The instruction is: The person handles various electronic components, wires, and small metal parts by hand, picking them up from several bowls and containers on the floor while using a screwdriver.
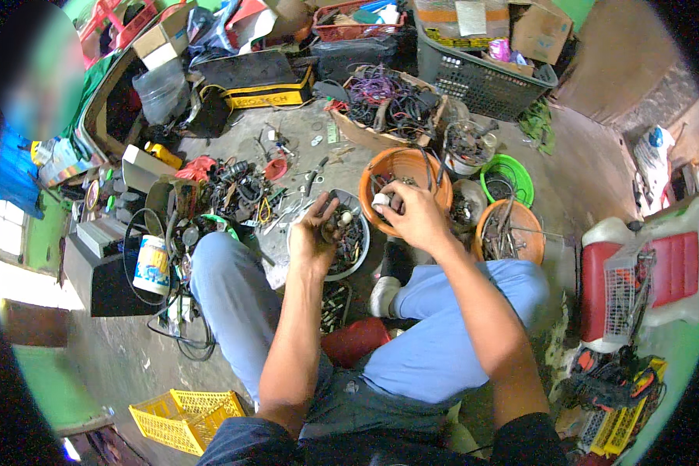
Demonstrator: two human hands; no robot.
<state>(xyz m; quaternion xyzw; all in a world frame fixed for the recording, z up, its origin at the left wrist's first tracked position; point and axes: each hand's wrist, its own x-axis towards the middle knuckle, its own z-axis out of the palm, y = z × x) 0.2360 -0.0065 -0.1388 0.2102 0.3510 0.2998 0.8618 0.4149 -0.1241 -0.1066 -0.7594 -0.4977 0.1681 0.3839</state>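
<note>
My left hand is raised over a grey bucket of mixed small parts, its fingers curled around a small dark part that I cannot make out. My right hand pinches a small white piece over the near left part of an orange basin, which holds dark metal parts and wires. Under my forearms are my blue-clad legs, with a red cylindrical object between them.
A green basin, a second orange basin and a cardboard tray of cables stand beyond. Loose parts lie left. A red-and-white seat is at right, a yellow crate at lower left.
</note>
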